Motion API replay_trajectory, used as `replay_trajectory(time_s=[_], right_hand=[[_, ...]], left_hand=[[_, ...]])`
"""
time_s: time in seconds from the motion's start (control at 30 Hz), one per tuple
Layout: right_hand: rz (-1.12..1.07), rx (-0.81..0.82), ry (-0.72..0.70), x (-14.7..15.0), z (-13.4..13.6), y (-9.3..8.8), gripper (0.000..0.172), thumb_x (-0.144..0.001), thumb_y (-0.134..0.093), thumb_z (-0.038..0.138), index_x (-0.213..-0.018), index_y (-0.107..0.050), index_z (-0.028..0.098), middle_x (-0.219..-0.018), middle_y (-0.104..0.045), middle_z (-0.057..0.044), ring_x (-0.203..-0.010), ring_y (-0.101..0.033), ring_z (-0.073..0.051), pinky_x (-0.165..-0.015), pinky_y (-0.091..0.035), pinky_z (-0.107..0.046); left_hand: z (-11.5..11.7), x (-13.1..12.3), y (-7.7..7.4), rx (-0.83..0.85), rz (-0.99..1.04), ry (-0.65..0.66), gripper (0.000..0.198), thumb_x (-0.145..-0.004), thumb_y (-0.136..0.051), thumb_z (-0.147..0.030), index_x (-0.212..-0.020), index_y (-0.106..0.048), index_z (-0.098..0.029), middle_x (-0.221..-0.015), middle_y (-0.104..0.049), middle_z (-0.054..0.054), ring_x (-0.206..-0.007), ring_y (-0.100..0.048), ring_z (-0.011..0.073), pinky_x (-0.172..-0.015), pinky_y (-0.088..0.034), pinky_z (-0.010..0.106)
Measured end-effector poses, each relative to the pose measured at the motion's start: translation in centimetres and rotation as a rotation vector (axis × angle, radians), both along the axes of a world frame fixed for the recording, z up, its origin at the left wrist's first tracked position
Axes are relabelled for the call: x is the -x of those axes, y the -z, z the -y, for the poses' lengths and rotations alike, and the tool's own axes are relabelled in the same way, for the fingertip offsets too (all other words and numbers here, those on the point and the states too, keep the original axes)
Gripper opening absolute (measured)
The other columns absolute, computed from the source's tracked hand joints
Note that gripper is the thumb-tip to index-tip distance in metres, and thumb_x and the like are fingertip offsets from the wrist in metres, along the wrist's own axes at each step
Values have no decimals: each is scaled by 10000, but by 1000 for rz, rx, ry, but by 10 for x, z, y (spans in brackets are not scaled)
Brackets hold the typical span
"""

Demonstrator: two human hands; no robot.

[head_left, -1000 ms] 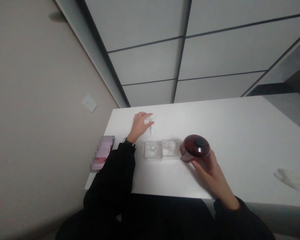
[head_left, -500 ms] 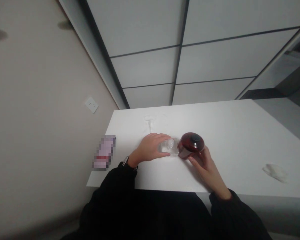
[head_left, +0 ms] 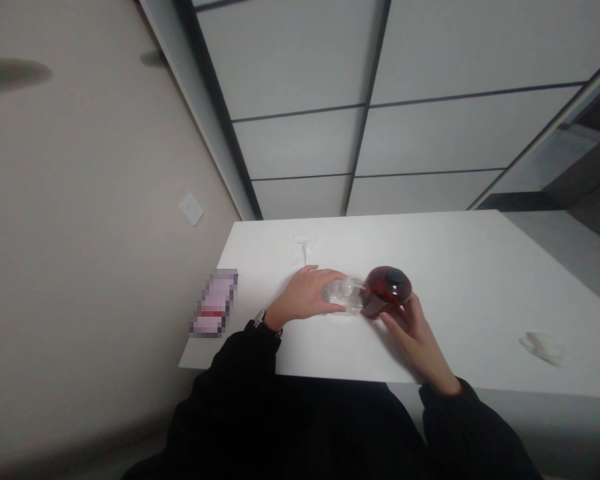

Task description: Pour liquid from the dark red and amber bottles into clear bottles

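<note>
On the white table (head_left: 450, 293), my left hand (head_left: 307, 293) is wrapped round the left side of a clear glass container (head_left: 350, 300) with a round clear knob or spout on top. Right beside it is a dark red, rounded bottle (head_left: 380, 290) with a black cap, which my right hand (head_left: 413, 330) grips from the lower right. The bottle and the clear container appear to touch or nearly touch. Behind my left hand a clear, T-shaped thing (head_left: 305, 251) lies on the table; its outline is faint.
A pixelated pink and red item (head_left: 214, 303) lies at the table's left edge. A crumpled whitish wipe or tissue (head_left: 544, 348) is at the right. Beyond are a wall socket (head_left: 191, 210) and white panelled doors (head_left: 300, 143).
The camera view has shifted slightly. Both hands keep their holds, and the red bottle and clear container stay side by side with little visible movement.
</note>
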State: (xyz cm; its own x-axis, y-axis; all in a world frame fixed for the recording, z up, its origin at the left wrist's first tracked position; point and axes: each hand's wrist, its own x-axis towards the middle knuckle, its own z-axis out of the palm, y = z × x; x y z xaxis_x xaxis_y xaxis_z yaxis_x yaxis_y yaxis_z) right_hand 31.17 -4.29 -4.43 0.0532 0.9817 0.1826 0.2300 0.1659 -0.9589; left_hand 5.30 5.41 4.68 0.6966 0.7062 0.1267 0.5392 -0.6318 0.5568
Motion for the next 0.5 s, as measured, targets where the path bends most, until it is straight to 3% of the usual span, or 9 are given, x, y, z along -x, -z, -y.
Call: replay_trajectory(time_s=[0.13, 0.2, 0.3, 0.4, 0.5], right_hand=[[17, -27, 25, 0, 0, 0, 628, -980, -686, 488, -1531, -441, 313, -1560, -517, -152, -1430, -536, -368, -1244, -340, -710], [16, -24, 32, 1, 0, -1, 620, -976, -691, 490, -1523, -454, 316, -1550, -524, -150, -1419, -545, -372, -1236, -353, -711], [13, -12, 33, 1, 1, -2, 628, -971, -696, 499, -1523, -453, 328, -1555, -523, -140, -1415, -553, -374, -1233, -365, -707], [12, -14, 33, 1, 1, -2, 630, -971, -698, 504, -1523, -448, 329, -1557, -524, -134, -1432, -541, -365, -1242, -364, -689], [15, -7, 34, 0, 1, -2, 629, -971, -700, 503, -1520, -446, 330, -1548, -527, -133, -1425, -546, -360, -1238, -377, -680]], left_hand=[[0, 0, 4, 4, 4, -79, 561, -753, -915, -511, -1115, -577, -250, -1279, -756, 81, -1149, -716, 329, -1033, -514, 503], [0, 1, 4, 3, 36, -93, 687, -736, -928, -507, -1259, -559, -259, -1304, -750, 85, -1190, -707, 333, -1049, -513, 505], [1, 2, 4, 9, 32, -39, 812, -786, -895, -511, -1456, -485, -306, -1398, -725, 56, -1330, -659, 320, -1197, -410, 546], [1, 1, 3, 10, -12, -23, 604, -805, -886, -496, -1293, -596, -289, -1360, -742, 31, -1259, -703, 295, -1254, -345, 554], [1, 0, 3, 19, 5, -82, 608, -726, -947, -467, -1168, -589, -251, -1285, -763, 58, -1143, -735, 310, -1151, -454, 536]])
